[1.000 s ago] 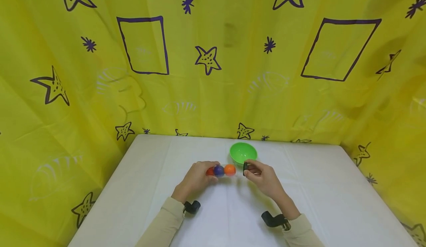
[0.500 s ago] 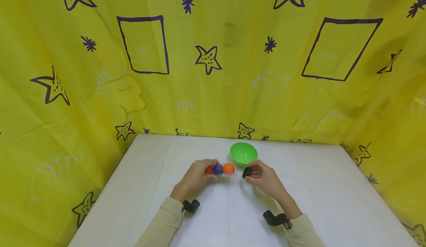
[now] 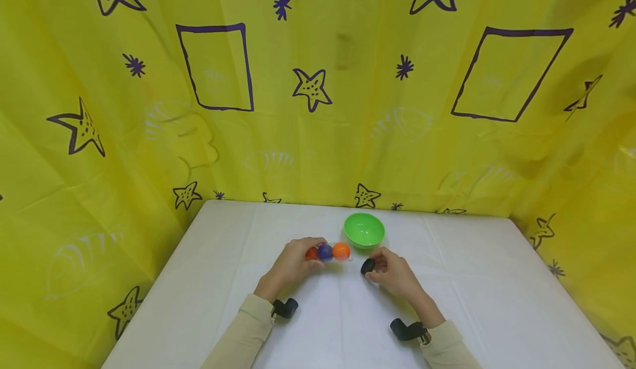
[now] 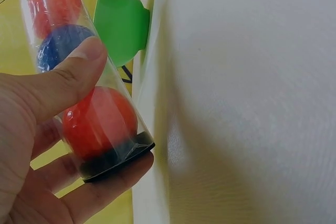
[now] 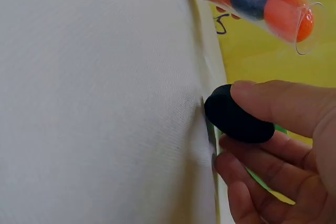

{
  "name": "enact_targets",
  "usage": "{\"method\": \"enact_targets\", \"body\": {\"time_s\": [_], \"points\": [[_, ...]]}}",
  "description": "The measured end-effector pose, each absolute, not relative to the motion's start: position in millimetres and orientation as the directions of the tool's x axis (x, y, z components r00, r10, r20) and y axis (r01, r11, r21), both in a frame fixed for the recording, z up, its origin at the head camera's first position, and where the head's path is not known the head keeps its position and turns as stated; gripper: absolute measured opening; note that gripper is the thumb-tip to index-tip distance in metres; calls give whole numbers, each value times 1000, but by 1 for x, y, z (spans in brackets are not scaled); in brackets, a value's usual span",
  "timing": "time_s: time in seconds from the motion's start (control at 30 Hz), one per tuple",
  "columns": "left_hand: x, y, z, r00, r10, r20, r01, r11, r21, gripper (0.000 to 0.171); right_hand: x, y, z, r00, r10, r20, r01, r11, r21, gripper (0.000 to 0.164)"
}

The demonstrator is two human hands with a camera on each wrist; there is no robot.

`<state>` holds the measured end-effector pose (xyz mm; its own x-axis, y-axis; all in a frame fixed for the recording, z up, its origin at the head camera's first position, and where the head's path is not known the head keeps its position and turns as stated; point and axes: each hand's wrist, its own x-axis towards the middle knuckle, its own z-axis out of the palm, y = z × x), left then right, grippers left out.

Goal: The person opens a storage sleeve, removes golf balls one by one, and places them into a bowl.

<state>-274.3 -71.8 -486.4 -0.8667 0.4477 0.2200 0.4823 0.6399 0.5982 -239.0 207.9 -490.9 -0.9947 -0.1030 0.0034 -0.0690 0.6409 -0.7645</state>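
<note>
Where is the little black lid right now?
In the head view, the black lid is pinched in the right hand, low over the white table, just in front of the green bowl and right of the ball tube.

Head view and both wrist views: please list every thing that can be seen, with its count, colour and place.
clear tube: 1, transparent with a black base, held lying sideways above the table, its open end toward the bowl
balls: 3, red, blue and orange in a row inside the clear tube
black cap: 1, black, off the tube, pinched just above the table
green bowl: 1, green, upright on the table behind both hands
table: 1, covered with white cloth
backdrop: 1, yellow with purple stars and squares, behind and beside the table
left hand: 1, grips the clear tube
right hand: 1, pinches the black cap
</note>
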Motion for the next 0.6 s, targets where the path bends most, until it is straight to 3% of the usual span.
{"method": "enact_targets", "body": {"time_s": [0.3, 0.6], "points": [[-274, -73, -484, -864, 452, 223, 487, 637, 598, 51, -239, 208, -488, -995, -89, -40, -36, 715, -699, 38], [-273, -73, -483, -866, 449, 220, 482, 637, 601, 50, -238, 204, -496, -997, -67, -34, -23, 704, -709, 29]]}}
